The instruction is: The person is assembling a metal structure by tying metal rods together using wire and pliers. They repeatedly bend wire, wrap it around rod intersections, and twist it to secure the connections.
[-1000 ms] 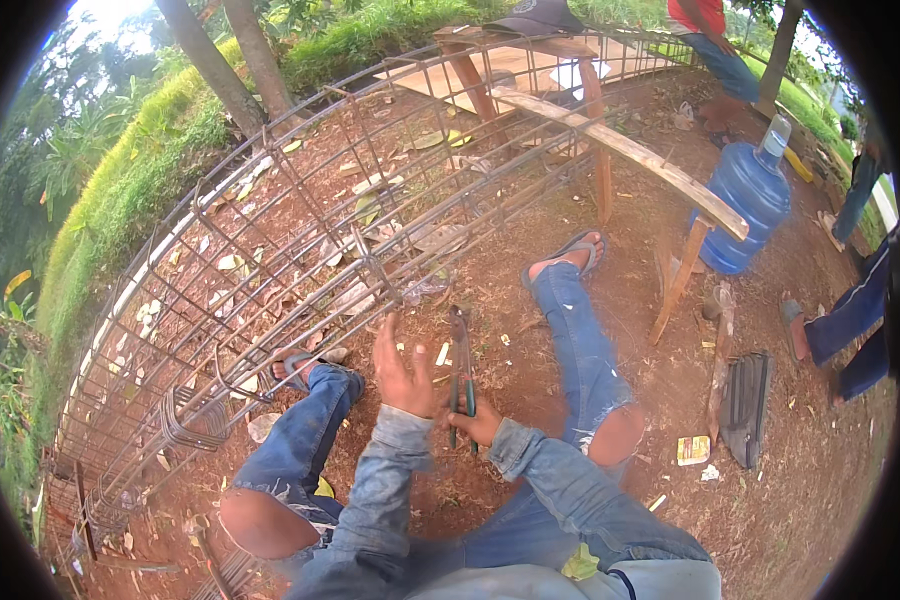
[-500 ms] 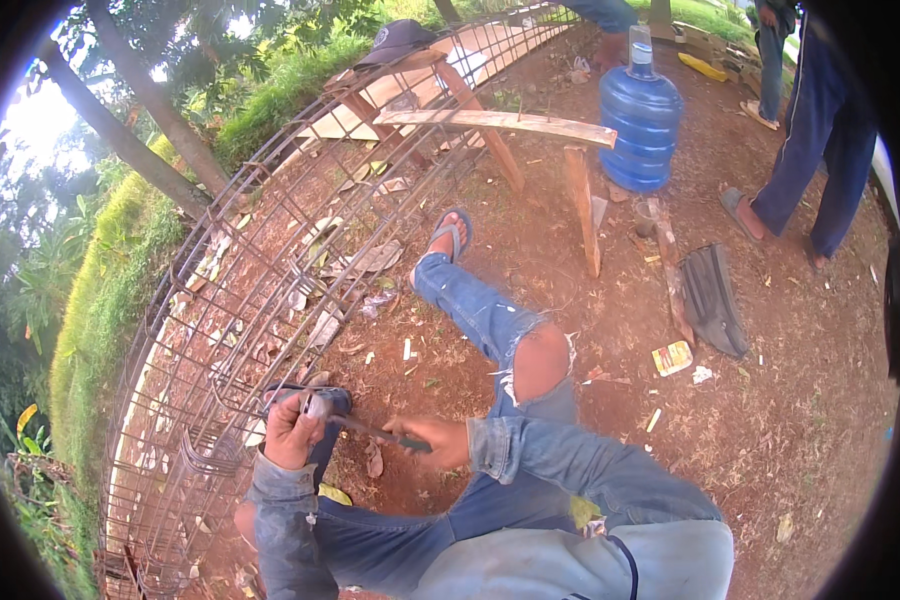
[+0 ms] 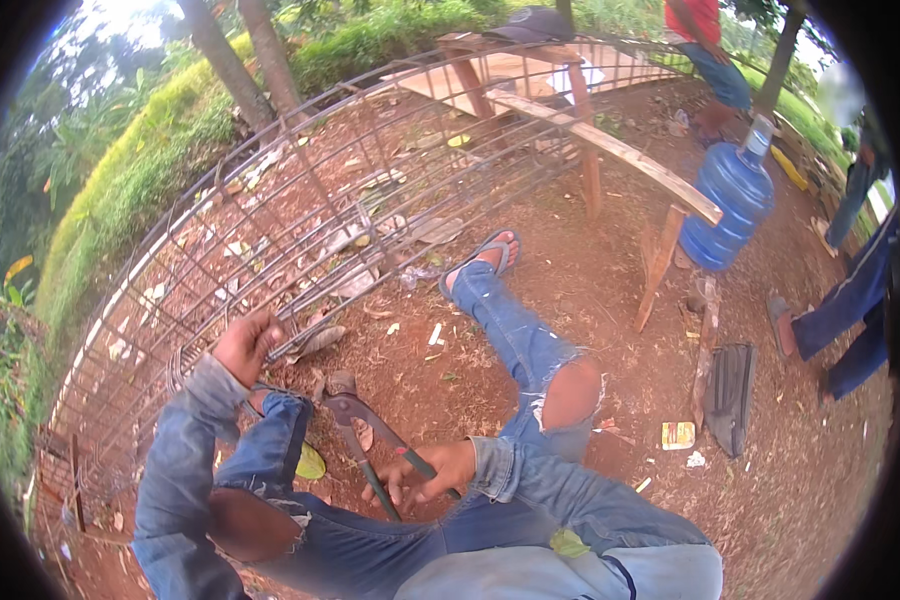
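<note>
My left hand point(image 3: 248, 348) is closed at the near edge of a rebar cage point(image 3: 315, 185), its fingers curled against the bars; whether they hold a bar or thin wire is hidden. Low over the soil, my right hand point(image 3: 432, 475) holds a pair of rusty pincers point(image 3: 353, 408) by their dark green handles. The handles are spread apart, and the pincers' jaws point toward the cage, a little way off from my left hand.
A wooden trestle with a long plank point(image 3: 610, 145) stands beyond my leg, a dark cap point(image 3: 532, 25) on its top. Right of it are a blue water jug point(image 3: 727, 205), a flattened dark bag point(image 3: 730, 400) and a yellow packet point(image 3: 678, 436). Other people are at the back and right.
My left hand has moved up and away from the pincers to the cage edge. The pincers' handles have spread, and my right hand is lower. The view has swung left.
</note>
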Motion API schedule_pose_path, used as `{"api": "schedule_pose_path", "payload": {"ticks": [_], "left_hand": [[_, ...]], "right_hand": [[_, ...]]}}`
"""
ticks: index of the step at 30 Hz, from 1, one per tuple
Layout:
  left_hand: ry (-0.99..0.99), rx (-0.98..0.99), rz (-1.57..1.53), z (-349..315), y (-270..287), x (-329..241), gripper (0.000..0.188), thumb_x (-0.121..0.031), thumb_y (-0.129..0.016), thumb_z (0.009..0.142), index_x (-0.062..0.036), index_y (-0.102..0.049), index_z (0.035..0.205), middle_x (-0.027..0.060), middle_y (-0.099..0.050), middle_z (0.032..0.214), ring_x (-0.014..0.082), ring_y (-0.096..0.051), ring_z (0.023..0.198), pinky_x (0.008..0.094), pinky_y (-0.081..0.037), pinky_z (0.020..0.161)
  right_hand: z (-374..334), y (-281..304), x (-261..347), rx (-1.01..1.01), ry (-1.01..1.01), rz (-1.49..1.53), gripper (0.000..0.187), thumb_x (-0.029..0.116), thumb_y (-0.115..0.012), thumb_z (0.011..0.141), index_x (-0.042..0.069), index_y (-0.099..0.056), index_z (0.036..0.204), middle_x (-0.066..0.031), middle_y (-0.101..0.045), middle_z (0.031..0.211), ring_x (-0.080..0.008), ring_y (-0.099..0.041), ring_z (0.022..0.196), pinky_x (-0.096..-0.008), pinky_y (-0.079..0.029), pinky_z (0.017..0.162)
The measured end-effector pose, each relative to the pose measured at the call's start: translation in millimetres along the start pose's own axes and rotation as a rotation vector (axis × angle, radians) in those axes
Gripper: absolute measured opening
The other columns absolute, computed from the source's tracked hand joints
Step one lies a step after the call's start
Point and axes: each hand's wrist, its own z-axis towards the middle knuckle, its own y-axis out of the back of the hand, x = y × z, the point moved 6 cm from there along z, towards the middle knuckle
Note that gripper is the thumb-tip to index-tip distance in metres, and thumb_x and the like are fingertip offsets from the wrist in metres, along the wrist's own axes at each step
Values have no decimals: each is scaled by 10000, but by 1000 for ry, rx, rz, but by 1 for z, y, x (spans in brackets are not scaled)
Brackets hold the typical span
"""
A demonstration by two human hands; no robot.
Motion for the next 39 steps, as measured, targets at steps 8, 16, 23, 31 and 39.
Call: {"api": "schedule_pose_path", "payload": {"ticks": [8, 16, 23, 31, 39], "left_hand": [[140, -40, -622, 4, 4, 30, 238, -229, -503, 982, -8, -563, 917, 2, -556, 732, 107, -542, 658, 276, -481, 628], [-185, 349, -613, -8, -63, 31, 168, -171, -572, 917, -13, -606, 962, 162, -635, 845, 330, -633, 818, 392, -494, 719], [-298, 604, -635, -33, -58, 21, 204, -236, -563, 924, -36, -596, 954, 162, -619, 836, 365, -612, 815, 448, -468, 695], [30, -405, -715, -38, 67, 82, 265, -220, -587, 741, -6, -493, 865, 59, -459, 687, 105, -408, 627, 284, -360, 579], [188, -128, 340, -16, 63, 118, 1108, -586, -850, 472, 60, -457, 1281, 261, -574, 1115, 408, -582, 1050, 458, -472, 919]], "right_hand": [[-53, 93, -67, -648, -846, -1376, 456, 167, -688, 771, 53, -558, 1194, -180, -535, 1204, -340, -522, 1146, -431, -414, 985], [81, 146, 128, -1167, -133, -1857, 1217, 826, -544, 657, 81, -82, 1501, -321, -107, 1489, -553, -75, 1362, -696, -180, 1025], [180, 194, 136, -947, -808, -2010, 1398, 915, -525, 525, 65, 10, 1497, -331, 14, 1504, -565, 59, 1360, -820, -107, 918], [168, 208, 129, -1024, -1039, -2001, 1362, 908, -515, 560, 49, -31, 1500, -322, -16, 1512, -546, 45, 1372, -799, -90, 948], [172, 212, 130, -989, -1125, -1810, 1421, 922, -545, 498, 48, -44, 1500, -294, 8, 1524, -510, 120, 1380, -792, -78, 966]]}}
